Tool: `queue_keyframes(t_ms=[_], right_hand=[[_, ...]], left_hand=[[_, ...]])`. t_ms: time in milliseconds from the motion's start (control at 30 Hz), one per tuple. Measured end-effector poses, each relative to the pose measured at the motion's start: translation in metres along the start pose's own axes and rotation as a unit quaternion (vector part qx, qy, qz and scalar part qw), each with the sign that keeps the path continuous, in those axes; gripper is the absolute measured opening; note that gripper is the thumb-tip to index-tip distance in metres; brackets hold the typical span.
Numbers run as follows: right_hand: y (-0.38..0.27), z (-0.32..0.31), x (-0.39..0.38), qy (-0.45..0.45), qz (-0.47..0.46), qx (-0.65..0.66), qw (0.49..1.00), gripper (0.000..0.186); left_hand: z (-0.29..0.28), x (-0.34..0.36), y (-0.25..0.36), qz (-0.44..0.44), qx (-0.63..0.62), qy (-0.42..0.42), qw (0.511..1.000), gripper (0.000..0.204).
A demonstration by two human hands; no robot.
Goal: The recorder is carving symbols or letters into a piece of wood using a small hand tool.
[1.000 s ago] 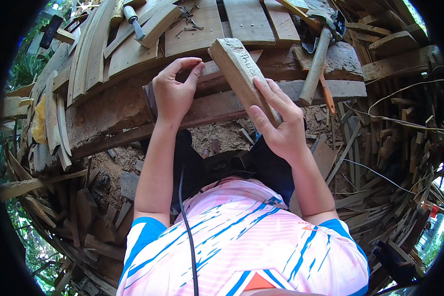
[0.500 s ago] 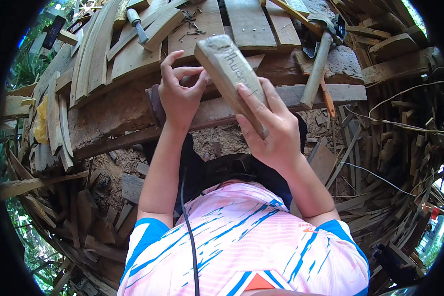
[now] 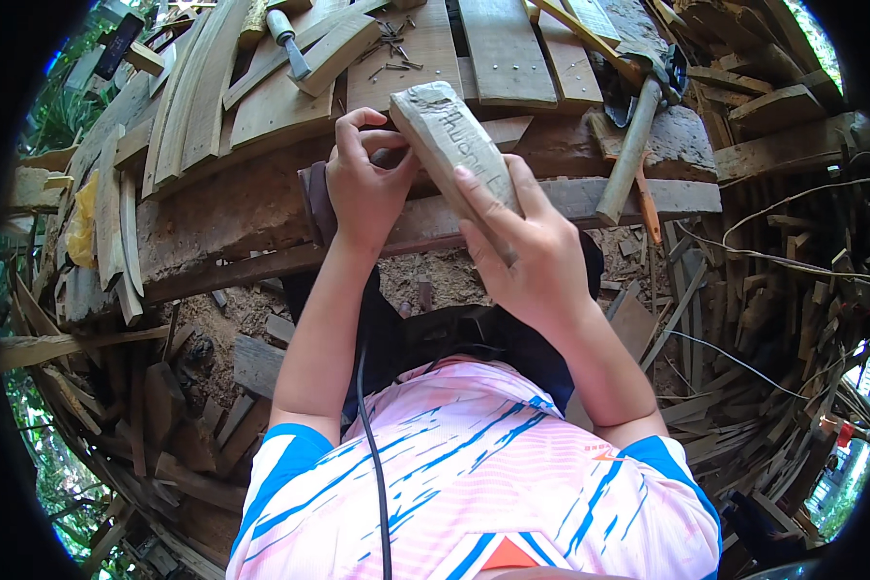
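A rough pale wooden block [image 3: 440,130] with handwriting on it is tilted in my right hand [image 3: 527,242], fingers and thumb along its lower part. My left hand [image 3: 367,184] is pinched beside the block's upper left side; what its fingertips hold is hidden or too small to name. A dark maroon object [image 3: 319,203] lies under that hand at the edge of a wooden beam [image 3: 677,196]. Beyond the block, loose nails [image 3: 401,66] are scattered on boards [image 3: 503,58].
A pale-handled metal tool [image 3: 288,43] lies at upper left. A hammer [image 3: 628,145] and an orange-handled tool [image 3: 650,213] rest at right. Wood scraps [image 3: 184,416] cover the ground on both sides, with wires [image 3: 773,251] at right and a yellow plastic sheet [image 3: 85,217] at left.
My left hand has moved right and its fingers have shifted in their pinch. The block and my right hand have moved left, the block turning slightly.
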State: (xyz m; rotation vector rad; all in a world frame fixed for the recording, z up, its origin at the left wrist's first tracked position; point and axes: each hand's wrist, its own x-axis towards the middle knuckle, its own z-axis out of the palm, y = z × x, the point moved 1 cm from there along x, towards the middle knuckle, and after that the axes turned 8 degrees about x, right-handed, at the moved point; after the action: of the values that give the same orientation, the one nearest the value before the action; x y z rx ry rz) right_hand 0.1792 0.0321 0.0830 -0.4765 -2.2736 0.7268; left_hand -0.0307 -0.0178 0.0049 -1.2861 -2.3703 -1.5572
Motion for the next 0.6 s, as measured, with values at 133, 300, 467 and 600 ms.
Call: queue_keyframes(t_ms=[133,300,467,600], right_hand=[[0.0,-0.006,0.006,0.032,0.008,0.02,0.999,0.055],[-0.003,-0.002,0.013,0.054,-0.065,0.021,0.996,0.062],[0.011,-0.001,-0.003,-0.01,0.042,0.055,0.998,0.048],[0.013,-0.009,-0.01,0.031,0.076,0.077,0.994,0.045]], left_hand=[[0.002,0.008,0.007,0.015,0.011,0.007,1.0,0.047],[-0.007,0.008,-0.001,0.053,0.027,0.024,0.998,0.047],[-0.003,-0.003,0.001,0.05,0.058,0.006,0.997,0.053],[0.003,-0.005,0.006,0.057,0.025,0.022,0.998,0.054]])
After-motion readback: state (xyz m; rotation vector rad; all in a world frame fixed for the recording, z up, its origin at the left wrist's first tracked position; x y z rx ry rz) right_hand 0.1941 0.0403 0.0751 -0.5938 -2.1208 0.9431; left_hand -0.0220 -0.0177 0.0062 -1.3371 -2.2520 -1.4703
